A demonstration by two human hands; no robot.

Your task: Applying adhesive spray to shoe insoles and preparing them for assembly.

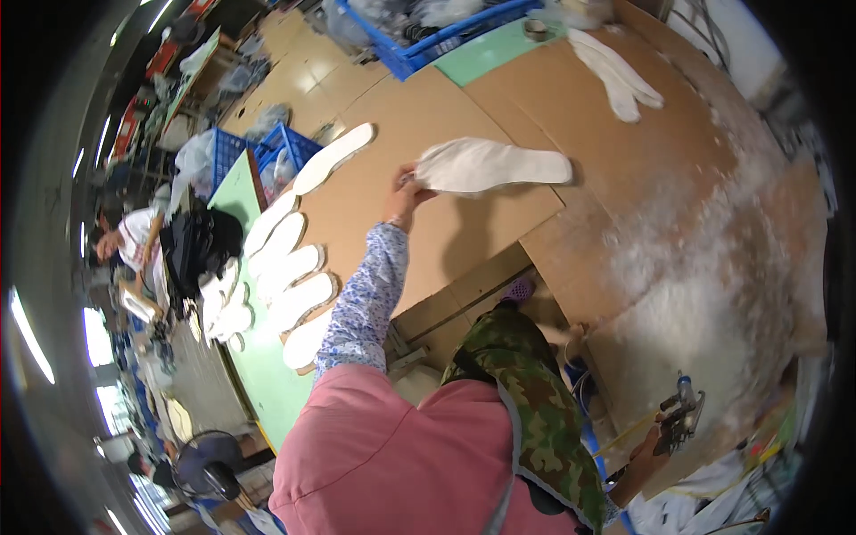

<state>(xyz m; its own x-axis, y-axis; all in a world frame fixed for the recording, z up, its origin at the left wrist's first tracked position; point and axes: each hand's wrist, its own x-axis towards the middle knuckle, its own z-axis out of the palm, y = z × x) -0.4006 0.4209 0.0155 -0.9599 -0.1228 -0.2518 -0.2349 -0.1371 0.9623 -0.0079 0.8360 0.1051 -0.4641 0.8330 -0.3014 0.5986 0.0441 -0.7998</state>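
Note:
My left hand [407, 194] is closed on one end of a white insole [495, 168] and holds it over the brown cardboard [428, 116] on the table. The insole's other end points right, and a shadow falls below it. Low at the right, my right hand [649, 448] is wrapped round what looks like a metal spray gun [683, 415] with a bluish fitting on top; its details are small. Several more white insoles [296, 269] lie in a slanting row at the left edge of the cardboard. At the far right, two white insoles [615, 76] lie partly overlapped.
White fibrous residue [704, 285] covers the right-hand cardboard. Blue crates [415, 53] with plastic bags stand at the far side, with another crate [285, 147] at the left. A green tabletop [267, 383] runs along the left. Beyond it are a seated co-worker [138, 236] and a fan [209, 468].

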